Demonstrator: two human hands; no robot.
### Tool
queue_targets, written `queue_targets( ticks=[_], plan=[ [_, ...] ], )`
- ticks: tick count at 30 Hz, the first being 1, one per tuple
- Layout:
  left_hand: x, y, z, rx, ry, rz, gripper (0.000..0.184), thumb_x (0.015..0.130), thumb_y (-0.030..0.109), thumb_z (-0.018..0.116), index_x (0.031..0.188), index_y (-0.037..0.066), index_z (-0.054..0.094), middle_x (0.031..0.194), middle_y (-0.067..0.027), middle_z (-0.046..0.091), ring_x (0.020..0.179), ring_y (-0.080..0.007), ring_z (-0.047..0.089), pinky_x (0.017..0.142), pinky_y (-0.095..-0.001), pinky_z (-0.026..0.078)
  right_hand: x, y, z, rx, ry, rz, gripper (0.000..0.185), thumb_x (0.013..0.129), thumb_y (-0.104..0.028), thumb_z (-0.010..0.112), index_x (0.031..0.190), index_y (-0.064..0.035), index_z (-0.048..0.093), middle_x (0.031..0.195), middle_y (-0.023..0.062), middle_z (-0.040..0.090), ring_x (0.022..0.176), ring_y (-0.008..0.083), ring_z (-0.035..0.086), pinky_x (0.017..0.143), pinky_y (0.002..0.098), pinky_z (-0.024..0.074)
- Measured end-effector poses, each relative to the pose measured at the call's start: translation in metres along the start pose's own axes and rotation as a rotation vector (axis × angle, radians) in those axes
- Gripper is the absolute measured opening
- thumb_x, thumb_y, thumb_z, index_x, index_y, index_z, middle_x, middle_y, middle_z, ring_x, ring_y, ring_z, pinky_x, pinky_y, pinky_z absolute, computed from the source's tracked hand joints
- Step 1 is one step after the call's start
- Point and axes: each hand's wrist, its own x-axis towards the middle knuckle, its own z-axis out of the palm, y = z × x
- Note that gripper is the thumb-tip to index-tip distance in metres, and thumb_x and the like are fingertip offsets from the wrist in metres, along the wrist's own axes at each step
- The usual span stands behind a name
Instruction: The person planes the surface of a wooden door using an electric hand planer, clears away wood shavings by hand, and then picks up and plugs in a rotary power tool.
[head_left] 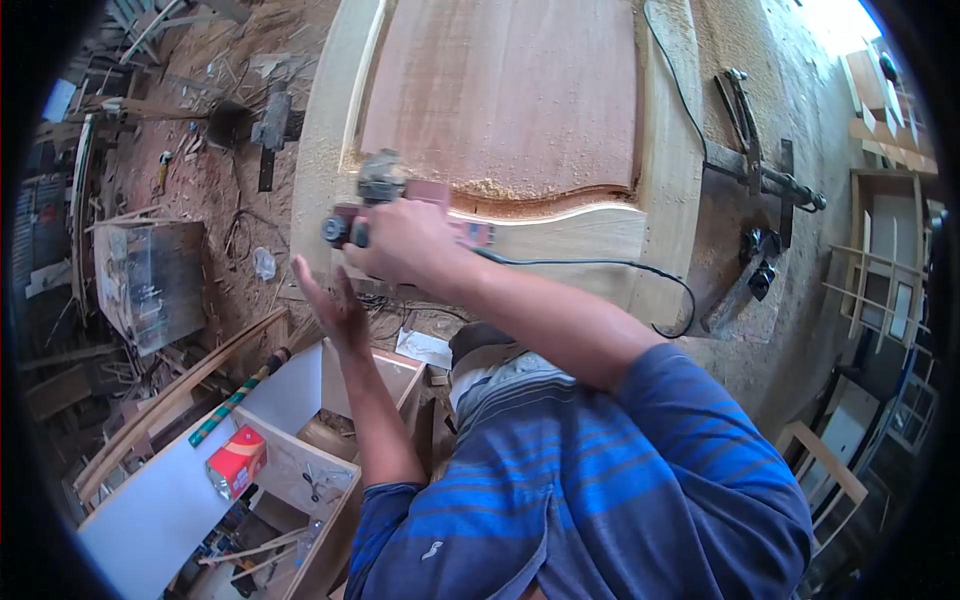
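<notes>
My right hand (412, 240) is wrapped around a red corded power tool (428, 192) at the lower left corner of a wooden door panel (505, 90). The tool's exact kind is hard to make out, since my hand covers much of its body. Its grey end points away from me, and a black cable (600, 263) trails off to the right over the curved bottom rail (575, 232). Just below the tool, my left hand (342, 312) is held with fingers stretched out, apparently holding nothing. Wood shavings (500, 188) lie along the panel's lower edge.
Metal clamps (755, 170) lie right of the door. At lower left, an open wooden box (345, 490) contains loose items, with a red packet (238, 460) beside a white board. A battered metal-coloured box (155, 285) stands left. Wooden frames (880, 260) lean at right.
</notes>
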Motion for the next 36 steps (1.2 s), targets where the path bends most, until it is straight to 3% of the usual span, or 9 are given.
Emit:
queue_targets(
  ticks=[5,8,12,17,18,21,27,30,36],
  plan=[
    [-0.002,0.014,-0.003,-0.034,-0.001,-0.068,0.083,0.114,0.047,0.059,0.17,-0.006,0.028,0.178,-0.0306,0.026,0.167,-0.0431,0.025,0.136,-0.053,0.022,0.059,-0.024,0.029,0.035,0.127,-0.008,0.047,0.091,-0.048,0.069,0.098,-0.0036,0.085,0.096,0.0238,0.081,0.093,0.0402,0.081,0.089,0.0502,0.0646],
    [-0.005,0.015,0.006,-0.006,-0.017,-0.046,0.083,0.115,0.047,0.057,0.171,-0.006,0.026,0.178,-0.0312,0.025,0.167,-0.0437,0.023,0.136,-0.0537,0.021,0.058,-0.017,0.025,0.041,0.094,-0.053,0.049,0.09,-0.048,0.07,0.099,-0.0019,0.085,0.097,0.0234,0.081,0.095,0.0398,0.081,0.09,0.0495,0.0646],
    [-0.019,0.036,0.018,-0.028,-0.03,-0.035,0.084,0.114,0.05,0.055,0.17,-0.006,0.027,0.178,-0.032,0.025,0.168,-0.0446,0.022,0.137,-0.054,0.019,0.012,0.01,-0.005,0.013,0.011,-0.028,0.049,0.091,-0.049,0.07,0.102,-0.0038,0.085,0.1,0.0228,0.081,0.098,0.0397,0.081,0.091,0.0496,0.0642],
    [-0.041,0.07,0.049,-0.059,-0.049,0.008,0.082,0.113,0.047,0.055,0.169,-0.007,0.029,0.176,-0.0331,0.028,0.167,-0.0448,0.023,0.138,-0.0537,0.016,-0.075,0.069,-0.075,-0.105,-0.088,0.065,0.047,0.091,-0.054,0.07,0.115,-0.0171,0.085,0.106,0.0186,0.082,0.102,0.0395,0.08,0.092,0.0502,0.0633],
    [-0.048,0.082,0.057,-0.034,-0.067,0.024,0.081,0.113,0.045,0.055,0.169,-0.007,0.029,0.176,-0.0331,0.029,0.167,-0.0451,0.024,0.138,-0.0537,0.016,-0.103,0.067,-0.107,-0.063,-0.138,0.176,0.05,0.089,-0.054,0.07,0.118,-0.0164,0.085,0.105,0.02,0.082,0.102,0.0398,0.08,0.095,0.0502,0.0631],
    [-0.067,0.105,0.085,0.03,-0.128,0.081,0.077,0.113,0.04,0.055,0.168,-0.008,0.031,0.174,-0.0334,0.033,0.167,-0.0447,0.024,0.138,-0.054,0.015,-0.143,0.122,-0.132,-0.092,-0.007,0.112,0.052,0.086,-0.054,0.071,0.115,-0.013,0.085,0.098,0.0248,0.081,0.093,0.042,0.08,0.093,0.0517,0.0627],
    [-0.107,0.124,0.143,0.139,-0.298,0.174,0.084,0.11,0.045,0.058,0.169,-0.008,0.03,0.175,-0.0325,0.032,0.167,-0.0433,0.025,0.138,-0.0554,0.014,-0.216,0.182,-0.21,-0.28,-0.013,0.112,0.056,0.088,-0.06,0.071,0.126,-0.0207,0.084,0.104,0.0236,0.081,0.111,0.0415,0.075,0.106,0.051,0.0566],
    [-0.122,0.129,0.157,0.227,-0.325,0.207,0.084,0.11,0.044,0.058,0.169,-0.008,0.03,0.176,-0.0326,0.029,0.167,-0.0443,0.024,0.137,-0.0564,0.015,-0.233,0.228,-0.232,-0.317,0.065,0.059,0.056,0.087,-0.059,0.073,0.124,-0.0191,0.085,0.108,0.0255,0.079,0.117,0.0427,0.072,0.105,0.0505,0.0562],
    [-0.122,0.13,0.145,0.202,-0.322,0.217,0.081,0.109,0.036,0.06,0.169,-0.009,0.029,0.176,-0.0328,0.029,0.167,-0.0445,0.024,0.138,-0.0542,0.015,-0.24,0.246,-0.27,-0.25,-0.078,0.126,0.055,0.086,-0.052,0.079,0.122,-0.0113,0.084,0.116,0.0275,0.073,0.112,0.0423,0.071,0.1,0.0484,0.0574]
  ],
)
